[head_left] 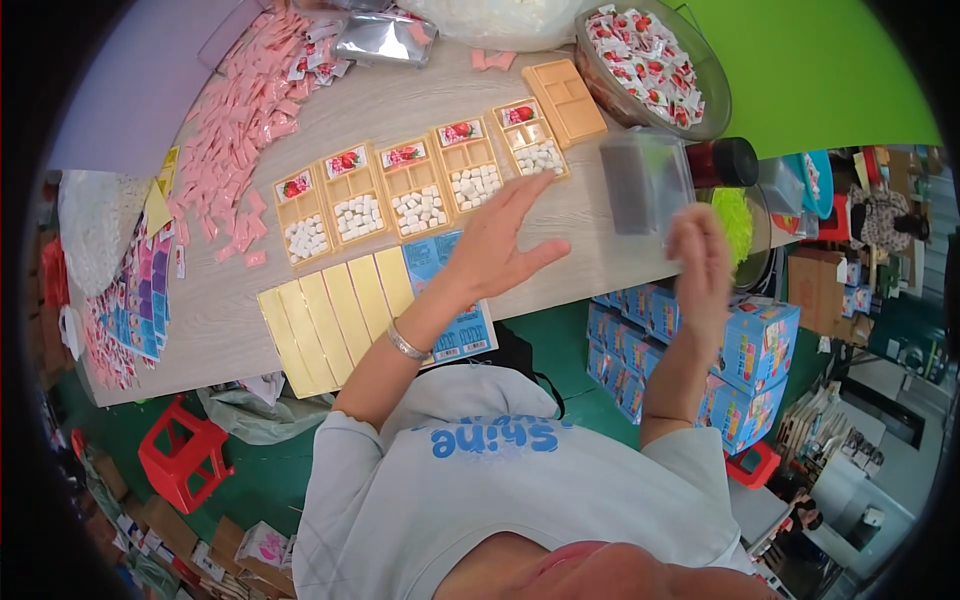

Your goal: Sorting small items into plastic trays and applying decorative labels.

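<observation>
My left hand (497, 240) hovers open with fingers spread just in front of a row of tan compartment trays (418, 184) on the wooden table (400, 100). Each tray holds white cubes and a small red-and-white packet. My right hand (700, 262) is raised over the table's edge, blurred, below a clear plastic lid (645, 180); nothing shows in it. An empty tan tray (565, 100) lies at the far end of the row. Gold flat packs (335, 320) and a blue printed sheet (440, 290) lie under my left forearm.
Pink wrapped sweets (235, 125) are heaped at the left. A bowl of red-and-white packets (650, 60) sits at the top right beside a dark-capped jar (725, 160). Blue cartons (740, 350) and a red stool (180, 455) stand on the green floor.
</observation>
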